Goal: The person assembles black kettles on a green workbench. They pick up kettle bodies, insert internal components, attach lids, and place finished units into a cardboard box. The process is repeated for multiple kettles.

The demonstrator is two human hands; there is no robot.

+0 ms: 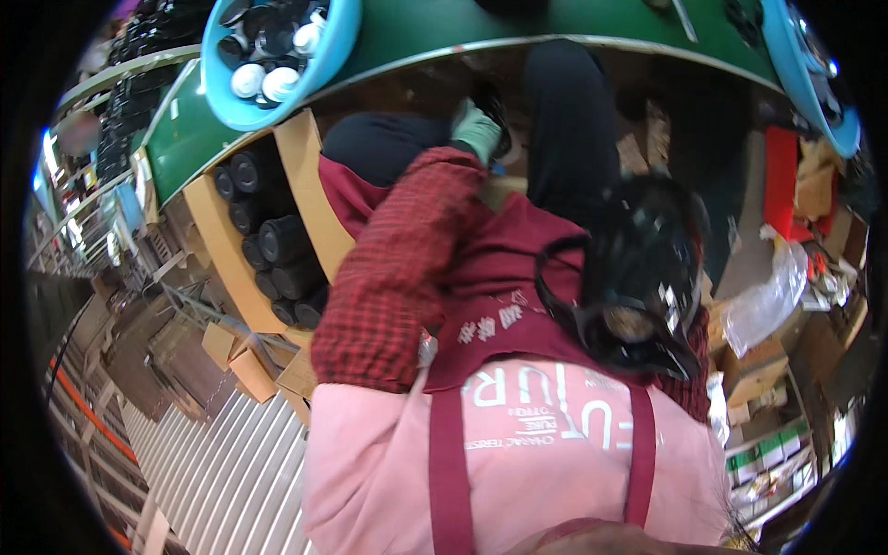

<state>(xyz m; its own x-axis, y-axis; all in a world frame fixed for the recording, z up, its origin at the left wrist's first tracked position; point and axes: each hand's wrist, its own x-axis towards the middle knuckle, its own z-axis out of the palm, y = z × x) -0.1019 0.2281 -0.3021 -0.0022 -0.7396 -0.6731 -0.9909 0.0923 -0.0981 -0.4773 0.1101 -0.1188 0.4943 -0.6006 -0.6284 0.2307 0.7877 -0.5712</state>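
Observation:
In a green glove, my left hand [476, 130] reaches down below the green table's edge, between my knees. Its fingers are closed on a small dark glossy piece [493, 104], whose kind I cannot make out. A large glossy black jug [647, 268] with a looped handle [553, 277] is held up close before my chest, on the right. Behind it runs my right arm in a red-and-black checked sleeve [701, 338]. The jug's body hides my right hand and its fingers.
A light-blue basin [335, 69] of black and white round parts stands on the green table [416, 20]. Another blue basin [837, 139] sits at the far right. At my left, a cardboard box [222, 254] holds several black cylinders. Clear plastic bags [763, 296] and cartons lie to the right.

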